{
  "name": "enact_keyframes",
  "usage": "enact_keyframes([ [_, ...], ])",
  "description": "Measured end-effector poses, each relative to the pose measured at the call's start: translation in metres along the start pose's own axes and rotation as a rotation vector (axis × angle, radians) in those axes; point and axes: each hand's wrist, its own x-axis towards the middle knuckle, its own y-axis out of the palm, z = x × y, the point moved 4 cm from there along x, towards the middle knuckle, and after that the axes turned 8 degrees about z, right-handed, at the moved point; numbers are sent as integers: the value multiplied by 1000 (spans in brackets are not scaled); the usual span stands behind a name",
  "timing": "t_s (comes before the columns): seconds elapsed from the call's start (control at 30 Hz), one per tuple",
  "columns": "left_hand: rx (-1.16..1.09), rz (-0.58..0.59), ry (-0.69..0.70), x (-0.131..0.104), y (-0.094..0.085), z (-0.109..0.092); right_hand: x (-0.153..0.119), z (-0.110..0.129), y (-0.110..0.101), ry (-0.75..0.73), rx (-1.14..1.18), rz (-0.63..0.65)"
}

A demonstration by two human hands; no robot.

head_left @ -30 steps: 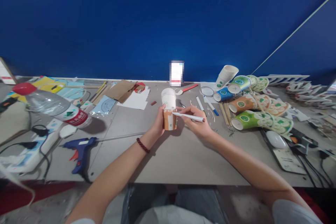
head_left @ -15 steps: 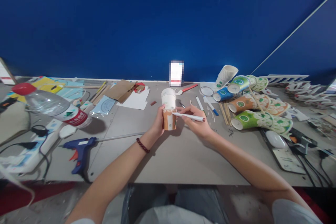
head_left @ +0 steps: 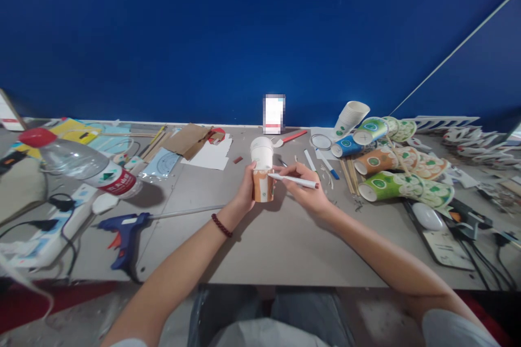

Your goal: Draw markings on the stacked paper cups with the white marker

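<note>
Near the middle of the table, my left hand (head_left: 245, 191) is closed round the side of an orange-and-white paper cup (head_left: 264, 187). White paper cups (head_left: 261, 153) stand stacked on top of it, in line with the orange one. My right hand (head_left: 306, 188) pinches a white marker (head_left: 297, 180) with a reddish-brown end. The marker's tip is at the right side of the orange cup, near its upper part; whether it touches the surface I cannot tell. A dark beaded bracelet (head_left: 222, 225) is on my left wrist.
At the left are a bottle (head_left: 97, 171), a blue glue gun (head_left: 124, 230) and a power strip (head_left: 61, 227). To the right lie patterned cup stacks (head_left: 391, 184), wooden sticks (head_left: 349, 176) and a mouse (head_left: 426, 216). A lit phone (head_left: 274, 114) leans on the blue wall.
The marker and my right hand have shifted very slightly to the right. My left hand keeps the same hold on the cup.
</note>
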Motion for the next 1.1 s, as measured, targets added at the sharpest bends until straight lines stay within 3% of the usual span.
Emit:
enact_keyframes([
  [1.1,8,-14,-33,0,0,0,0,2,0,0,26,-7],
])
